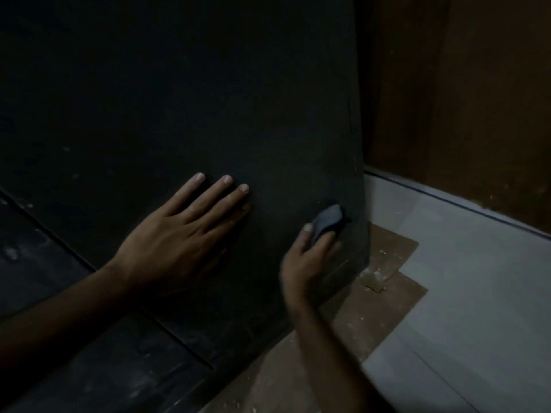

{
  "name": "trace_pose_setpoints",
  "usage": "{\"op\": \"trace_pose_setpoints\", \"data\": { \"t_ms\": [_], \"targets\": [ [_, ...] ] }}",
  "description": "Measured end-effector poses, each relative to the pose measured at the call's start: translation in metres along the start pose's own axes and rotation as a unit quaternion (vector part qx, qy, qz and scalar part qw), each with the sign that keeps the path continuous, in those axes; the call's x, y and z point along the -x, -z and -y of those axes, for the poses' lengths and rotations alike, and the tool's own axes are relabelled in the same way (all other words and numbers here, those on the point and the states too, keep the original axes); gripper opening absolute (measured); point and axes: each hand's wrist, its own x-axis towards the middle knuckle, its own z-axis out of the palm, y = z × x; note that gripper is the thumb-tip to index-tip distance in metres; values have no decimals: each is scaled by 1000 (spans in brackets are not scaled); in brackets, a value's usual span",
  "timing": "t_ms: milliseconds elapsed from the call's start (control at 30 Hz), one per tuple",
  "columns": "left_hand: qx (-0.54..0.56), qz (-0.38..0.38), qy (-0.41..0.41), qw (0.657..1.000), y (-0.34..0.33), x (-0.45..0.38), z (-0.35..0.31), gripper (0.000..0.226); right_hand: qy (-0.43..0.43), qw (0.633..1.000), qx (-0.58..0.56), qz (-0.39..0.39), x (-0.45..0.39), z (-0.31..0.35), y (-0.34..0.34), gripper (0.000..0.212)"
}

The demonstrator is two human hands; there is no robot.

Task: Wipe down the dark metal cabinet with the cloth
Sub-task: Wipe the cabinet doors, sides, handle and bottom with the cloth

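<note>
The right hand (pixel 307 257) grips a bunched grey cloth (pixel 328 220) and presses it low on the cabinet (pixel 208 99) face, near its right vertical edge. The left hand (pixel 179 236) lies flat, fingers spread, beside it. The dim view probably hides remaining dust; the unwiped panel rises above both.

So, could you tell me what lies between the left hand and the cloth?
In the head view, only bare dark cabinet surface lies between the left hand and the cloth.
</note>
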Motion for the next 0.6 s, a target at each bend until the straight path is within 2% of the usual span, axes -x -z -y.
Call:
{"op": "trace_pose_setpoints", "data": {
  "t_ms": [100,133,167,267,300,333,400,467,533,600],
  "targets": [
    [5,-15,-4,1000,1,2,0,66,150,986,-54,48,54,-21,-2,48],
    [6,-17,-5,1000,2,2,0,66,145,987,-57,43,50,-31,1,53],
    [6,-16,-8,1000,2,3,1,66,100,993,-59,30,32,-38,6,56],
    [9,-8,-12,1000,-1,5,2,66,-113,991,-68,-10,-52,-45,12,43],
    [10,-6,-12,1000,-2,5,2,67,-137,988,-76,-2,-73,-39,12,42],
    [11,-5,-9,1000,-3,5,1,67,-110,992,-62,-9,-81,-29,12,43],
    [15,-8,3,1000,-6,6,-1,66,30,997,-75,-17,-62,-15,12,47],
    [23,-3,4,1000,-5,7,-1,65,101,991,-78,40,-27,-35,2,45],
    [22,6,2,1000,-4,8,1,65,81,994,-20,70,-14,-66,2,42],
    [18,12,-5,1000,-2,8,1,66,-24,996,35,80,-41,-75,13,35]
  ]
}}
